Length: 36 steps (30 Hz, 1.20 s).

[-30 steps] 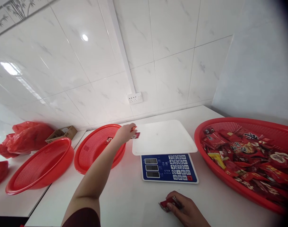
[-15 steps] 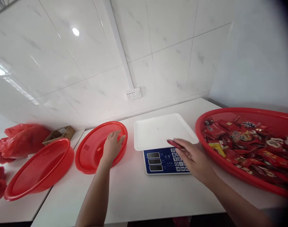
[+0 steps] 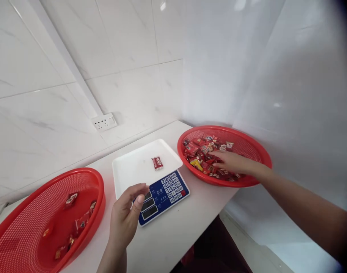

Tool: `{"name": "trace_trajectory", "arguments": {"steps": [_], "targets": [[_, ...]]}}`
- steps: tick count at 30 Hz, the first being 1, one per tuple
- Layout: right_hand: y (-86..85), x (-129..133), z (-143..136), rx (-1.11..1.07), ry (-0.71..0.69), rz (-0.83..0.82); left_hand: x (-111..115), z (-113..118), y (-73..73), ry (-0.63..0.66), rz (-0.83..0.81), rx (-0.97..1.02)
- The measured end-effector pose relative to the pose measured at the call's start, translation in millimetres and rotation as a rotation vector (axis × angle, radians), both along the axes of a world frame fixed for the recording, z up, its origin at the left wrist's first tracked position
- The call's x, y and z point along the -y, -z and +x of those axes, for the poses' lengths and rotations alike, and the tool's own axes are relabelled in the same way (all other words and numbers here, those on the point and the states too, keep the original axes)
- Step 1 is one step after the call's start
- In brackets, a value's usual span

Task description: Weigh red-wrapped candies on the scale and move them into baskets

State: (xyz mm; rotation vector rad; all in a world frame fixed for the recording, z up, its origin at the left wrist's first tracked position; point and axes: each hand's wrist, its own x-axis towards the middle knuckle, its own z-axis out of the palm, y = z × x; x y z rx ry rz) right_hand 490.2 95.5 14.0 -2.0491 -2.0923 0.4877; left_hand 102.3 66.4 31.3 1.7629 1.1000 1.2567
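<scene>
My right hand (image 3: 227, 162) reaches into the right red basket (image 3: 261, 151), its fingers apart over a heap of red-wrapped snacks (image 3: 209, 159) with a yellow packet (image 3: 196, 164) among them. No packet shows in its grip. Beside the displays of the blue-panelled scale (image 3: 159, 212), my left hand (image 3: 127, 212) is raised with thumb and fingers apart and nothing between them. One red-and-white packet (image 3: 157, 163) lies on the scale's white tray (image 3: 133, 163). At the lower left, a second red basket (image 3: 22, 227) holds several packets (image 3: 82, 223).
A white table (image 3: 173, 231) carries the scale and baskets. Behind it stands a tiled wall with a socket (image 3: 104, 122), and a smooth pale wall rises at the right. The table's front edge runs diagonally below the scale.
The view has turned right. My right hand has gone from the scale into the right basket. A packet now lies on the tray, several are in the left basket, and my left hand has left that basket.
</scene>
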Motion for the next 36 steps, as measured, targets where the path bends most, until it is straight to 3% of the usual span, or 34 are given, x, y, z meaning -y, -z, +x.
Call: {"name": "trace_trajectory", "arguments": {"steps": [3,6,11,14,19,24,31,36], "targets": [[10.0,-13,23,-0.019,-0.006,-0.076,-5,7,-4.8,0.059,-0.051,0.184],[17.0,-23,19,-0.045,-0.046,-0.065,-5,13,-9.2,0.116,-0.076,0.276],[20.0,-30,3,-0.040,-0.070,-0.041,4,16,-14.2,0.004,-0.154,0.328],[8.3,-37,3,-0.039,-0.026,0.014,2,7,-13.6,-0.008,-0.159,0.327],[-34.4,-49,-3,-0.080,0.094,0.165,-9,-12,-8.7,0.034,-0.118,0.331],[-57.0,-50,-56,-0.218,-0.014,0.242,-13,-20,-10.1,-0.015,-0.085,0.319],[-43.1,-67,-158,-0.396,-0.191,0.130,-10,-28,-18.2,-0.061,-0.008,0.365],[-35.5,-76,-193,-0.478,-0.253,0.070,-10,-35,-21.0,-0.068,0.048,0.426]]}}
